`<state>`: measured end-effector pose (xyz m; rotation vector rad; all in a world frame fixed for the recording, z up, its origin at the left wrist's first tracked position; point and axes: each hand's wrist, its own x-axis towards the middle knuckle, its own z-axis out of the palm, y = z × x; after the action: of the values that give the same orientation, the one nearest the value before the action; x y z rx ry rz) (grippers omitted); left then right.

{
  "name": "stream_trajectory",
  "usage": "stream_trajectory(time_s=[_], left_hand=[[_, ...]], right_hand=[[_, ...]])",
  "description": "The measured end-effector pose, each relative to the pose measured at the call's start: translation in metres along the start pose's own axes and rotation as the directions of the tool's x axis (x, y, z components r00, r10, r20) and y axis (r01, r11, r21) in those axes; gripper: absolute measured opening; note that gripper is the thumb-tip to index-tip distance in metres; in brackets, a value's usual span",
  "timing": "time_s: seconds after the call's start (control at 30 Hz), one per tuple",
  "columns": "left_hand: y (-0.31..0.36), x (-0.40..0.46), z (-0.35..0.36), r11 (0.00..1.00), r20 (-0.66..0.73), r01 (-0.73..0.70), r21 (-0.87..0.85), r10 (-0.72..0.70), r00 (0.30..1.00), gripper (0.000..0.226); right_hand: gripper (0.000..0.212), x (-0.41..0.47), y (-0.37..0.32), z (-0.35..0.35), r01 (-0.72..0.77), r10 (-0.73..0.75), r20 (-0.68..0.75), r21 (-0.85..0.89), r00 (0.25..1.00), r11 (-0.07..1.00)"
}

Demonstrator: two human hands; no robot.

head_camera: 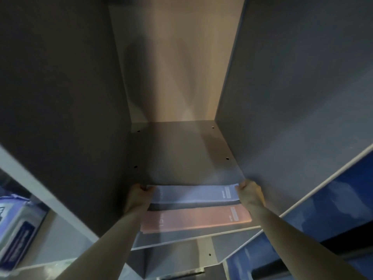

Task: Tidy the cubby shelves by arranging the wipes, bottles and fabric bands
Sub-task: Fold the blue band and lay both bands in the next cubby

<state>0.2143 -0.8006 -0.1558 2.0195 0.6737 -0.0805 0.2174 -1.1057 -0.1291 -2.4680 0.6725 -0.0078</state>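
- Both my hands reach into a grey cubby at the centre of the frame, laying a blue fabric band (pixel 192 196) flat on the shelf floor (pixel 187 156).
- My left hand (pixel 139 194) pinches the band's left end in a closed grip; my right hand (pixel 249 190) pinches the right end the same way, and the cloth looks taut between them.
- A pink fabric band (pixel 196 219) lies just below the blue one in the frame, parallel to it, near the shelf's front edge.
- A pack of wipes (pixel 18 225) shows blurred at the lower left, in a neighbouring cubby.
- To do this well, I judge I should keep the tension even, square the blue band to the pink one, leave a narrow gap, then let go with both hands together.
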Motion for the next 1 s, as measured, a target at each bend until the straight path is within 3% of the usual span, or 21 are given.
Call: stream_trajectory(time_s=[0.47, 0.6, 0.77, 1.0], left_hand=[[0.002, -0.002, -0.004, 0.998, 0.05, 0.052, -0.034, -0.051, 0.997, 0.027], [0.001, -0.006, -0.008, 0.996, 0.044, 0.031, -0.08, -0.028, 0.999, 0.011], [-0.003, -0.007, -0.008, 0.997, 0.033, 0.015, -0.074, -0.012, 0.999, 0.024], [-0.004, -0.006, -0.004, 0.999, 0.019, 0.015, -0.041, -0.014, 1.0, 0.023]], right_hand=[[0.026, 0.001, -0.001, -0.003, 0.003, -0.002, 0.041, -0.025, 0.999, 1.0], [0.022, -0.001, 0.0, -0.011, 0.011, -0.014, 0.069, 0.046, 0.997, 0.999], [0.019, -0.005, 0.002, -0.017, 0.038, -0.045, 0.122, 0.063, 0.991, 0.997], [0.026, -0.005, 0.008, -0.019, 0.086, -0.101, 0.162, 0.099, 0.982, 0.991]])
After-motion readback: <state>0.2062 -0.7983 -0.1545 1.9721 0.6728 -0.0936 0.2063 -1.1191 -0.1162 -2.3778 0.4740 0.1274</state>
